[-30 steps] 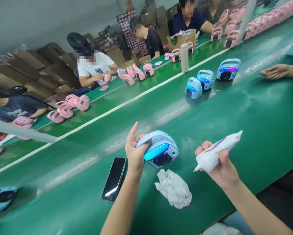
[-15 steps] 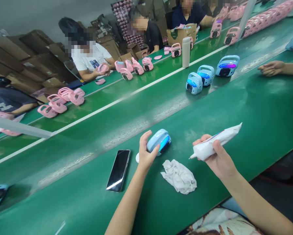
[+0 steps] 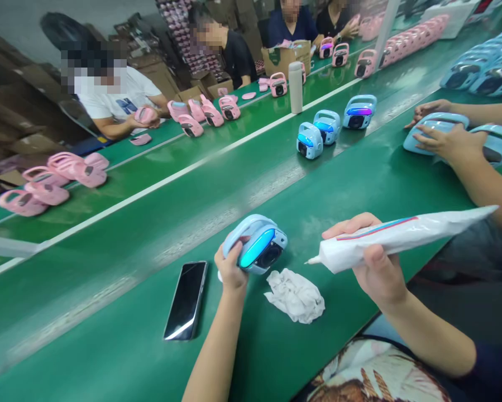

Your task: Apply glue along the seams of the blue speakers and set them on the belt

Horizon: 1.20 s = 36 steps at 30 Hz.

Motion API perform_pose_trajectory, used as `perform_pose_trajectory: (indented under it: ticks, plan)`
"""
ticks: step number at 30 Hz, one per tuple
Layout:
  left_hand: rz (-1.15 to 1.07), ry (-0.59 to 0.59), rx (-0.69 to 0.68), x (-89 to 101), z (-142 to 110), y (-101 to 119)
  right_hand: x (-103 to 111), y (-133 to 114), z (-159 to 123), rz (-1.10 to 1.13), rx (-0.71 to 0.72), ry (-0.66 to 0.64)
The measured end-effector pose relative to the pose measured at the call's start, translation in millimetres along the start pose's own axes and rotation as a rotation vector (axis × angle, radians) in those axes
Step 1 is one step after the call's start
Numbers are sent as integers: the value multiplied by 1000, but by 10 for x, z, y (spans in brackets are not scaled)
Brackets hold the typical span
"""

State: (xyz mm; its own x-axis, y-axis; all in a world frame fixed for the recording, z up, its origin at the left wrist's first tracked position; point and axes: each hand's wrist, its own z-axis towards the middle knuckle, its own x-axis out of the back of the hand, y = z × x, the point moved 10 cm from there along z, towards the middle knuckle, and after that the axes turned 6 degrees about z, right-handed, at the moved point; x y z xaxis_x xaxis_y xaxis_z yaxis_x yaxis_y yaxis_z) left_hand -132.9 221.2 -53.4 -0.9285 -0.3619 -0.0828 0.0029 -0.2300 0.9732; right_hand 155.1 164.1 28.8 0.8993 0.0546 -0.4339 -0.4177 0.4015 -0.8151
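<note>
My left hand (image 3: 233, 268) grips the handle of a light blue portable speaker (image 3: 259, 245), whose strip glows blue and whose round front faces right. White glue tube (image 3: 372, 237), with a red and blue stripe and a thin nozzle, lies in the closed fingers of my right hand (image 3: 378, 268). Its nozzle points left toward the speaker, with a gap between them. Just below the speaker rests a crumpled white cloth or tissue (image 3: 296, 296). A small white round edge peeks out behind my left hand; I cannot make out what it is.
A phone (image 3: 186, 300) lies left of my left hand. Beyond stand several blue speakers (image 3: 309, 140) and a pale bottle (image 3: 295, 88). At right a co-worker's hands (image 3: 455, 139) hold blue speakers. Pink speakers (image 3: 191, 125) line the far side, where several people sit.
My left hand has closed on the speaker's handle and tilted its front into view. The tube has swung flatter and looks closer. A co-worker's hands and speakers have come into view at right.
</note>
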Motion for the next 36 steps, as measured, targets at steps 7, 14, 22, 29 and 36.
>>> perform_pose_trajectory:
  ticks: [7, 14, 22, 29, 36]
  plan:
    - [-220, -27, 137, 61, -342, 466, -290, -564, -204, -64, 307, -60]
    - [-292, -23, 130, 90, -450, 654, -555, -729, -218, -136, 305, -65]
    - [-217, -19, 96, 57, -503, 776, -566, -657, -223, -187, 213, -101]
    - [-155, -4, 50, 18, -502, 909, -567, -699, -190, -143, 224, -47]
    - [-210, -73, 66, -29, -506, 887, -574, -748, -198, -162, 272, -13]
